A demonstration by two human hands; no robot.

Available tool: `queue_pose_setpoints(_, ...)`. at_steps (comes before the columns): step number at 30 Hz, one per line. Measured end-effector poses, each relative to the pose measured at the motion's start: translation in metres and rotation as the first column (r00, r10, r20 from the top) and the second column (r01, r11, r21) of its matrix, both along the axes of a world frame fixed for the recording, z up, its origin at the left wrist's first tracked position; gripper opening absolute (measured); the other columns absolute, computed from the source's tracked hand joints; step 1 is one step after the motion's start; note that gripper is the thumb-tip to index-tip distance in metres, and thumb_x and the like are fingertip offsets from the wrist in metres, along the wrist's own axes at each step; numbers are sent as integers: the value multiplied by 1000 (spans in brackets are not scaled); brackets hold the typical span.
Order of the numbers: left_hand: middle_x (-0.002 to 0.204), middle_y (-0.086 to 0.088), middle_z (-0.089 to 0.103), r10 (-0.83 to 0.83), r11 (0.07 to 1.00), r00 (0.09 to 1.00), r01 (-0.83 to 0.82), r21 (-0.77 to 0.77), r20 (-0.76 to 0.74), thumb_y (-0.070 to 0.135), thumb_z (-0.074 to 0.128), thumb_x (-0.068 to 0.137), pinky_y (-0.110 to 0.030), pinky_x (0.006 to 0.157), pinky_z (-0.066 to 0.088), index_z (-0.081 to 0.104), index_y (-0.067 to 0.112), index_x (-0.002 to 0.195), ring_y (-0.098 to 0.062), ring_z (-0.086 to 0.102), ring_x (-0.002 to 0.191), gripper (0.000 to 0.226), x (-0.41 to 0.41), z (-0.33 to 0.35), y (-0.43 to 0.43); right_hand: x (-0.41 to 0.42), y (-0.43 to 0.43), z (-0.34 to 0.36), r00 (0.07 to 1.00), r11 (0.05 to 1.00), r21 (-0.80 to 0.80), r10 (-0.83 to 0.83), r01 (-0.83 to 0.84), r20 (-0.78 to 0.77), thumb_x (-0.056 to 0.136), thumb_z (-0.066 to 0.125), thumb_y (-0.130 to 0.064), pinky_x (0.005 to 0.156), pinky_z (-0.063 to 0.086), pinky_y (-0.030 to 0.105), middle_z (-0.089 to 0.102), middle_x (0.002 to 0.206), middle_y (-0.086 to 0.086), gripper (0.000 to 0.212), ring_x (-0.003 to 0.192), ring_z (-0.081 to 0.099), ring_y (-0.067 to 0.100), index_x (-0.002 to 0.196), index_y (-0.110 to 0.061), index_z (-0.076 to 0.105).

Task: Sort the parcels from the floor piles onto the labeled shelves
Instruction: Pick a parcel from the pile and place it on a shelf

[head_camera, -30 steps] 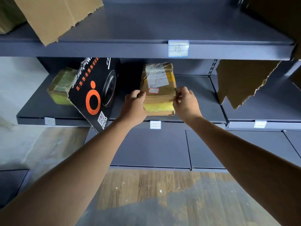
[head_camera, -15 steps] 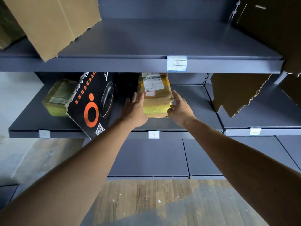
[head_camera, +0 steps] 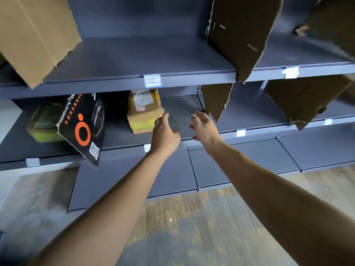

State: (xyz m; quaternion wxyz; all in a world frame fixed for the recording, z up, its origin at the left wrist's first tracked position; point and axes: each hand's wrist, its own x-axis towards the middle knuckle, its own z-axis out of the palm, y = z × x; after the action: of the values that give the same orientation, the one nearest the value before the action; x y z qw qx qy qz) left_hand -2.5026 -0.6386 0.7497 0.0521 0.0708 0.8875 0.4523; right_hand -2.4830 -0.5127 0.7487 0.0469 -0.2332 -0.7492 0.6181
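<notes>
A taped brown parcel (head_camera: 143,110) with a white label and yellow lower end lies on the middle shelf (head_camera: 180,112). My left hand (head_camera: 165,134) hovers just right of the parcel's front corner, fingers relaxed, holding nothing; whether it still touches the corner is unclear. My right hand (head_camera: 204,127) is farther right over the bare shelf, fingers spread and empty. A black box with an orange ring (head_camera: 84,127) leans over the shelf's front edge to the left. Beside it sits a greenish wrapped parcel (head_camera: 45,122).
Torn cardboard dividers stand on the shelves: a tan one (head_camera: 36,37) at upper left, dark ones at upper right (head_camera: 242,35) and on the middle shelf (head_camera: 217,100) (head_camera: 305,102). White labels (head_camera: 152,80) mark the shelf edges. Wooden floor (head_camera: 192,217) lies below.
Both hands let go of the brown parcel and drew back to the right; it now rests on the shelf. The view has shifted rightward.
</notes>
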Motion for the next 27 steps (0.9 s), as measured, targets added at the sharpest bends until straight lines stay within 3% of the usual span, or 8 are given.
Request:
queue_pose_setpoints(3, 152, -8, 34, 5, 997, 999, -8, 76, 33, 5, 50, 92, -32, 107, 38, 34, 14, 148, -25, 39, 136, 59, 43, 22, 40, 50, 31, 25, 998, 998, -42, -45, 44, -35, 100, 46, -36, 97, 50, 41, 60, 128, -1, 40, 114, 61, 15, 138, -22, 49)
queue_pose_setpoints(5, 150, -8, 36, -13, 992, 1000, 10, 123, 25, 4, 49, 93, -24, 96, 38, 37, 15, 147, -24, 43, 133, 56, 75, 36, 73, 88, 56, 43, 996, 996, -62, -68, 65, -54, 102, 44, -34, 91, 52, 40, 62, 120, 0, 35, 110, 62, 15, 134, -22, 51)
queue_pose_setpoints(9, 147, -5, 41, -104, 973, 994, 106, 206, -18, 6, 49, 93, -25, 88, 39, 42, 17, 142, -23, 48, 129, 50, 148, 66, 154, 171, 125, 81, 987, 990, -75, -128, 121, -93, 104, 39, -33, 95, 51, 43, 57, 117, -5, 37, 107, 59, 13, 138, -23, 46)
queue_pose_setpoints(17, 148, -2, 40, -301, 904, 946, 324, 280, -125, 5, 46, 94, -23, 98, 36, 40, 20, 142, -19, 44, 132, 51, 319, 125, 334, 357, 300, 131, 930, 944, -86, -330, 319, -165, 104, 36, -37, 93, 50, 41, 58, 125, -4, 30, 107, 60, 12, 127, -28, 51)
queue_pose_setpoints(20, 149, -1, 41, -372, 869, 922, 386, 308, -107, 6, 46, 94, -28, 104, 38, 40, 19, 142, -17, 44, 133, 50, 376, 141, 396, 423, 359, 145, 896, 917, -96, -400, 388, -194, 103, 38, -38, 93, 50, 41, 59, 124, -7, 31, 104, 61, 7, 129, -28, 52)
queue_pose_setpoints(27, 140, -6, 48, -553, 781, 830, 547, 301, -73, 6, 48, 93, -24, 94, 38, 46, 14, 136, -17, 51, 123, 44, 479, 149, 532, 550, 477, 155, 787, 814, -76, -577, 575, -219, 103, 38, -37, 92, 50, 40, 59, 123, -8, 31, 105, 60, 8, 130, -30, 52)
